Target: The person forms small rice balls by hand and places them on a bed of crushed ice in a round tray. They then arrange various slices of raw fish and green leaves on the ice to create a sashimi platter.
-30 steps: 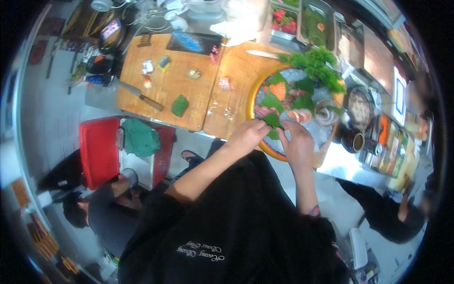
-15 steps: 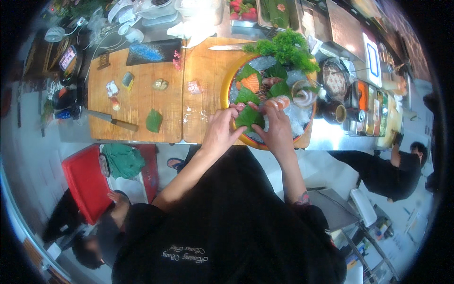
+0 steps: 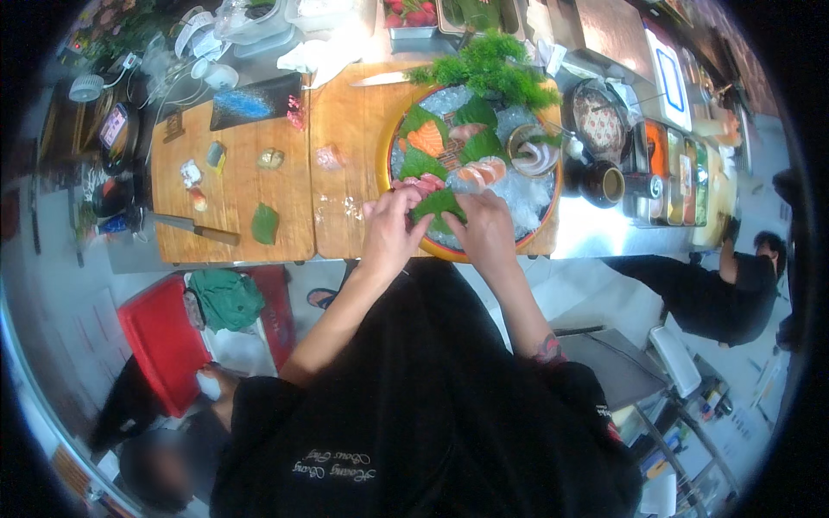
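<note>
head view: both hands pinch a green leaf (image 3: pixel 438 205) at the near rim of a round platter (image 3: pixel 406 129) of ice & sliced fish on the bench (image 3: pixel 345 181). left hand (image 3: pixel 390 226) grips its left edge, right hand (image 3: pixel 485 229) its right. best kept flat, pressed lightly so ice stays put.

Black short-sleeved top, pale script lettering across the chest. Forearms bare; left hand (image 3: pixel 390 231) and right hand (image 3: pixel 485 231) ungloved. Tattoo on the right arm just below the sleeve edge.
</note>
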Action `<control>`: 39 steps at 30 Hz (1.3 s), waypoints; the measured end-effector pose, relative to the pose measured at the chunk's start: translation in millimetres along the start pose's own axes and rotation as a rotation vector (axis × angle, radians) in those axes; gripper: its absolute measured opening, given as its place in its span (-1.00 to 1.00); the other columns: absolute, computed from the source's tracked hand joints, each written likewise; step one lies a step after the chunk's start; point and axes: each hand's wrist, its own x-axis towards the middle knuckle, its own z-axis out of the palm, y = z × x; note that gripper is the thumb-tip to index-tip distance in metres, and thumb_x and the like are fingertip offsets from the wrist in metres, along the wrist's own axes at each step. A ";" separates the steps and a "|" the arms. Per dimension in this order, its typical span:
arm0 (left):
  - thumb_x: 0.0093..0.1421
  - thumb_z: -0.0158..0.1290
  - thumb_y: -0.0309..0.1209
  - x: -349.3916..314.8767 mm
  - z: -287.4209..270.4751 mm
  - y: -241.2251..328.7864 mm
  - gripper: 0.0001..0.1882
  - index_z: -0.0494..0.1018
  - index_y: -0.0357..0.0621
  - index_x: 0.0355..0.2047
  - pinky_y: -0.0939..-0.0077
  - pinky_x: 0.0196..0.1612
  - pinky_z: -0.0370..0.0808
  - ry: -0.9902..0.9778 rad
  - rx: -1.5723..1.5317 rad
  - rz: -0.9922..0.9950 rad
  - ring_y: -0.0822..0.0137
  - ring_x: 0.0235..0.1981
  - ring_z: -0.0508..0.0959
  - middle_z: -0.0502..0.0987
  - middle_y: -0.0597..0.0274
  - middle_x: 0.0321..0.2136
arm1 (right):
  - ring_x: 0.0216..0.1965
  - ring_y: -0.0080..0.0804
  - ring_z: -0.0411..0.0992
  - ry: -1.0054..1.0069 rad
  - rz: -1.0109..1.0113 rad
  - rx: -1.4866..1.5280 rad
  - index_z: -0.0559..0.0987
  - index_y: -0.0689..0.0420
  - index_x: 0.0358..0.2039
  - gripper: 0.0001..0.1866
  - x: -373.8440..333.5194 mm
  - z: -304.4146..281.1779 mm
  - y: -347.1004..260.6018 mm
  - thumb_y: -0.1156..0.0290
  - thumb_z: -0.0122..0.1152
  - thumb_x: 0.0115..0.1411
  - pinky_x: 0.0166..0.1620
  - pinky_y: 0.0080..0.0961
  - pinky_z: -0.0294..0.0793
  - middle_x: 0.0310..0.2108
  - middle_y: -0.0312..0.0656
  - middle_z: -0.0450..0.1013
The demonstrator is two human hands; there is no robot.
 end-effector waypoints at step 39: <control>0.12 0.35 -0.46 110.3 -126.2 -177.8 -0.59 0.59 -0.20 -0.01 0.21 -0.02 0.58 -0.485 -0.114 0.024 0.04 -0.13 0.63 0.59 0.04 -0.19 | -0.07 0.14 0.51 0.031 0.155 0.283 0.57 0.19 0.05 -0.55 129.0 159.4 -95.8 0.57 0.35 0.10 0.02 -0.11 0.53 -0.15 0.03 0.54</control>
